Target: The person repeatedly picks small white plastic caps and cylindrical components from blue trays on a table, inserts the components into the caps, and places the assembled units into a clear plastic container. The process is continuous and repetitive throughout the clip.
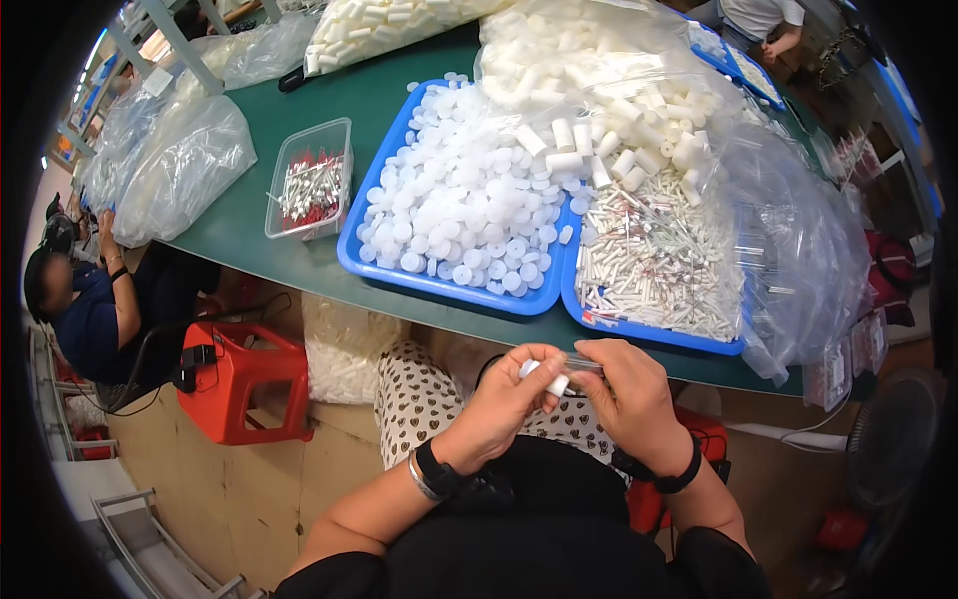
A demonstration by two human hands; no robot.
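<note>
My left hand (509,399) is closed round a small white cylinder (555,383), in front of my lap near the table's edge. My right hand (633,399) meets it from the right, its thumb and fingertips pinched at the cylinder's end. Something thin and clear shows between those fingertips, too small to name. Just beyond the hands stands a blue tray (654,335) of thin white sticks and thicker white cylinders. Left of it, another blue tray (429,290) is heaped with translucent white discs (469,190).
A clear plastic box (339,205) of red and white thin pieces sits on the green table (269,120). Large clear bags (190,170) lie at the far left. A red stool (239,384) stands left of me. A co-worker in dark blue (95,309) sits farther left.
</note>
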